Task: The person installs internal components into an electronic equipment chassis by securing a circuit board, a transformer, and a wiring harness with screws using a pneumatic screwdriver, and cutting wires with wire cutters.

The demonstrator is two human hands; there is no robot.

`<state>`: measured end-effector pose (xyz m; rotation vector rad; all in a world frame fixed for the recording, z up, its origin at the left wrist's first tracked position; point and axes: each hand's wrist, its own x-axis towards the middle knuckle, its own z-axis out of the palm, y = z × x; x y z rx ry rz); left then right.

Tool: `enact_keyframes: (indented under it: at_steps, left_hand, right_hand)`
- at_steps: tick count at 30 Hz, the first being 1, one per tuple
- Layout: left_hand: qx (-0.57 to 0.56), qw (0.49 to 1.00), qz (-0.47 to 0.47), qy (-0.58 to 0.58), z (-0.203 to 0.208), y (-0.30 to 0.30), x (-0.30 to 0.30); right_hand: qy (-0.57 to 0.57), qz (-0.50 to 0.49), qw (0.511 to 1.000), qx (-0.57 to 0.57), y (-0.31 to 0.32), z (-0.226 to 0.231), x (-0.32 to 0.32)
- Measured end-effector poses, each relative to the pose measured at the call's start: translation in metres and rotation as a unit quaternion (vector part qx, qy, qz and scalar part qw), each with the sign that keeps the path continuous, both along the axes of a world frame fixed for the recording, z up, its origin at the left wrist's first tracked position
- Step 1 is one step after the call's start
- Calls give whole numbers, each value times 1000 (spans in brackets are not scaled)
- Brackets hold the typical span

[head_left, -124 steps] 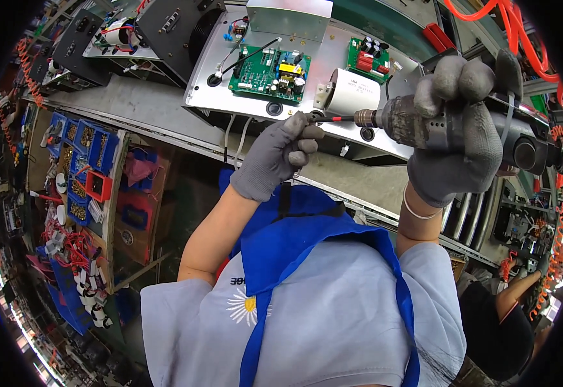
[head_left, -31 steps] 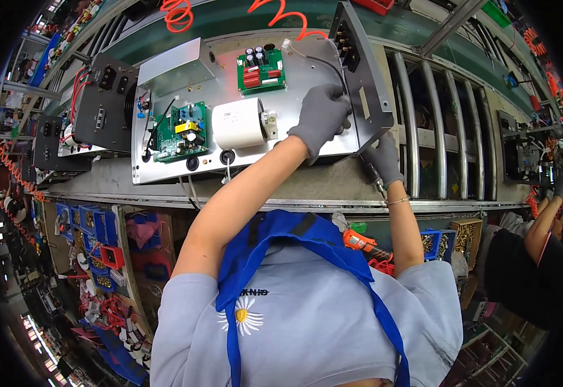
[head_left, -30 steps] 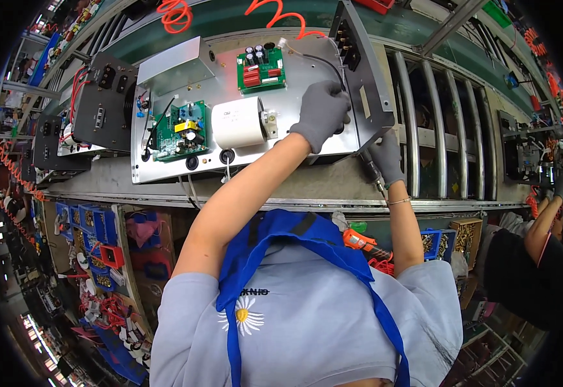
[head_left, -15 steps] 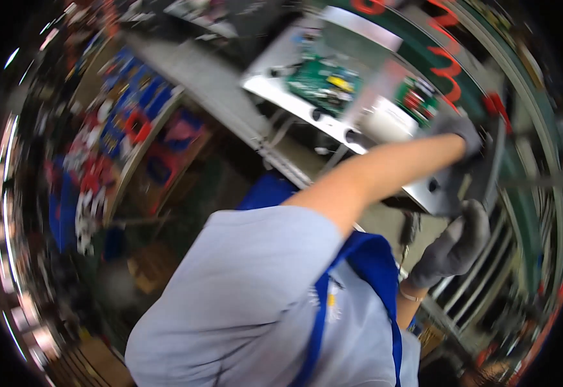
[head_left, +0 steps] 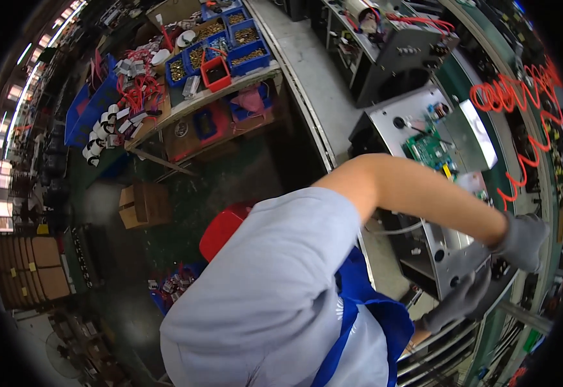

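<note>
Gloved hands (head_left: 524, 242) at dark-panelled silver chassis (head_left: 384, 120) bearing green board (head_left: 425, 149).

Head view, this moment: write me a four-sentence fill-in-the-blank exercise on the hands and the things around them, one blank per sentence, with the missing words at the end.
1. The left hand and the right hand wear gloves of the colour ____.
2. The circuit board on the metal chassis is mainly coloured ____.
3. Among the blue bins, one small bin is coloured ____.
4. The box on the floor is made of ____.

Missing words: gray; green; red; cardboard.
</note>
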<state>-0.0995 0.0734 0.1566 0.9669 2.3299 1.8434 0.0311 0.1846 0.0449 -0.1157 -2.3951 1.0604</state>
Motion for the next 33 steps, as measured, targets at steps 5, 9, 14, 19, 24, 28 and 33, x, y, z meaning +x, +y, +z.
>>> enact_keyframes:
  at_steps: [5, 9, 14, 19, 24, 28, 33]
  left_hand:
    - [243, 845, 338, 336, -69, -210, 43]
    - [136, 798, 576, -114, -212, -352, 140]
    - [-47, 606, 740, -288, -299, -419, 313]
    - [-83, 588, 741, -312, -316, -466, 317]
    - [-218, 600, 730, -243, -307, -588, 252]
    - [-340, 503, 772, -185, -316, -716, 236]
    - [-373, 504, 701, -340, -321, -798, 213]
  right_hand:
    - [283, 68, 957, -5, -77, 34, 10]
    - [261, 214, 941, -4, -148, 33, -8]
    - [121, 372, 918, -67, -204, 18, -24]
    - [38, 380, 916, -127, -230, -5, -22]
    - [4, 349, 936, -56, -248, -13, -19]
    - [-40, 346, 936, -45, -297, -21, -24]
    - [-97, 337, 936, -39, -404, -17, -23]
